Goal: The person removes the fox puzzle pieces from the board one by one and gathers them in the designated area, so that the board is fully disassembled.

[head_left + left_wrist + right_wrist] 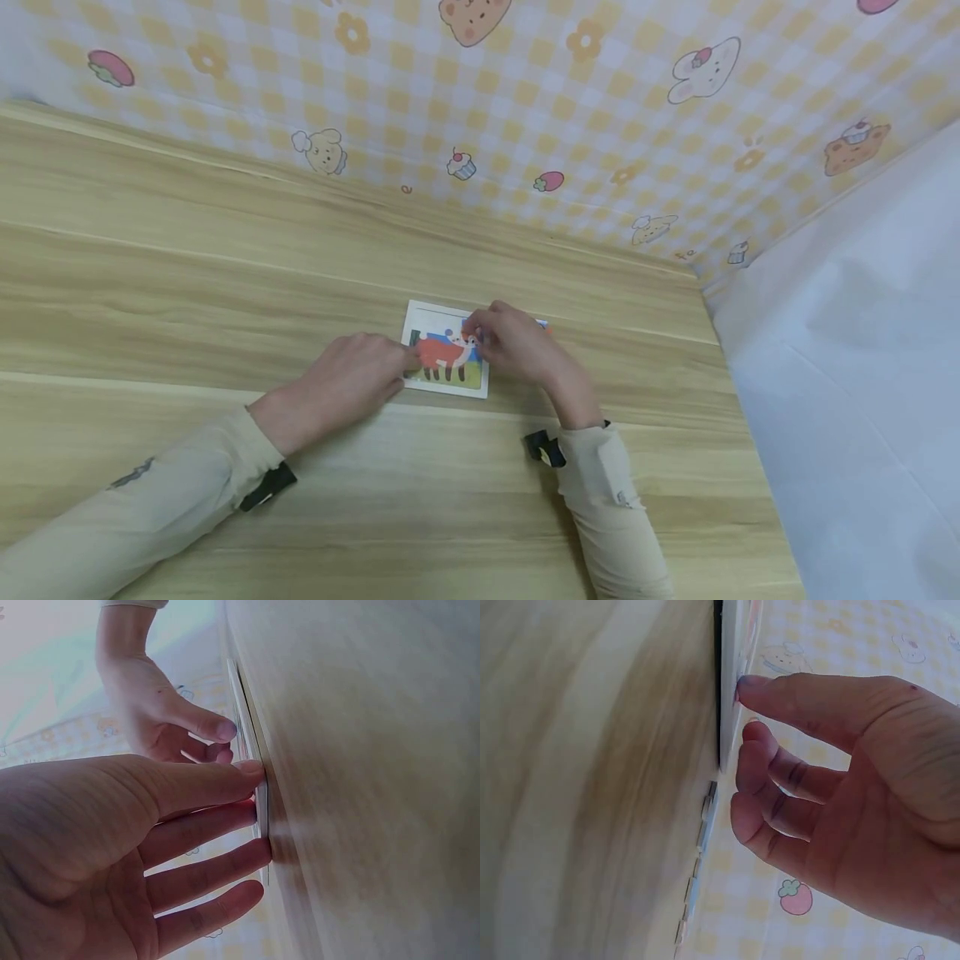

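Observation:
A flat white-framed picture puzzle [446, 375] lies on the table, showing a red-orange animal with dark legs on a blue, yellow and green ground. My left hand [348, 375] rests at its left edge; the left wrist view shows the thumb and fingers [214, 851] stretched out against the board's edge. Over the upper right part is my right hand [517, 342]. In the right wrist view its thumb [802, 701] touches the puzzle's face, while the other fingers bend loosely beside it. The hand hides the puzzle's upper right corner, and no held piece can be made out.
Small flat loose pieces [692, 889] lie on the wooden table [187, 325] past the board. One colourful bit [545, 325] shows behind the right hand. A yellow checked cloth [510, 108] with cartoon prints stands along the back; white sheeting [847, 350] hangs at the right.

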Tool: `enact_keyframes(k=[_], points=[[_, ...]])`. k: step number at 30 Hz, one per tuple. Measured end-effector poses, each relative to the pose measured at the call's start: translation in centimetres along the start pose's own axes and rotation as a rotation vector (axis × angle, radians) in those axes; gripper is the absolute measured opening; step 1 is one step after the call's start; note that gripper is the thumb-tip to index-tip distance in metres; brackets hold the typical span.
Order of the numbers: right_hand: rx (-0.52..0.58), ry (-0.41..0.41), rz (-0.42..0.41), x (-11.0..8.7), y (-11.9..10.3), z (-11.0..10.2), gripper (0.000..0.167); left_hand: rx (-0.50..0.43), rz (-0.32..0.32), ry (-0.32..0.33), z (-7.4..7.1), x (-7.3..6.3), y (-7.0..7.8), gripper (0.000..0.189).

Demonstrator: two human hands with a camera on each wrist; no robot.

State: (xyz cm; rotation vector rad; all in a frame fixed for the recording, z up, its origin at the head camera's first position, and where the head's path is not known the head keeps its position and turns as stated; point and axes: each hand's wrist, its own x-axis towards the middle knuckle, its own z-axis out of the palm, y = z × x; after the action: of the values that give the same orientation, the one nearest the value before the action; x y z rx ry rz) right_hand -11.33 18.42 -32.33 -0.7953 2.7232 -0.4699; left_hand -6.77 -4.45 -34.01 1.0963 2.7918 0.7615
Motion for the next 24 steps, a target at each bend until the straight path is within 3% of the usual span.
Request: enact_keyframes(k=[11, 19, 24], points=[[0.025, 0.009, 0.005, -0.07, 0.05, 0.19, 0.023, 0.013, 0.017, 0.007, 0.1, 0.1, -0.13, 0.023], [0.043, 0.003, 0.013, 0.11, 0.18, 0.22, 0.022, 0.083, 0.025, -0.071, 0.14, 0.02, 0.02, 0.033], [0.052, -0.01, 0.034, 0.04, 0.37, 0.18, 0.021, 0.117, 0.076, -0.023, 0.5, 0.08, -0.03, 0.034]])
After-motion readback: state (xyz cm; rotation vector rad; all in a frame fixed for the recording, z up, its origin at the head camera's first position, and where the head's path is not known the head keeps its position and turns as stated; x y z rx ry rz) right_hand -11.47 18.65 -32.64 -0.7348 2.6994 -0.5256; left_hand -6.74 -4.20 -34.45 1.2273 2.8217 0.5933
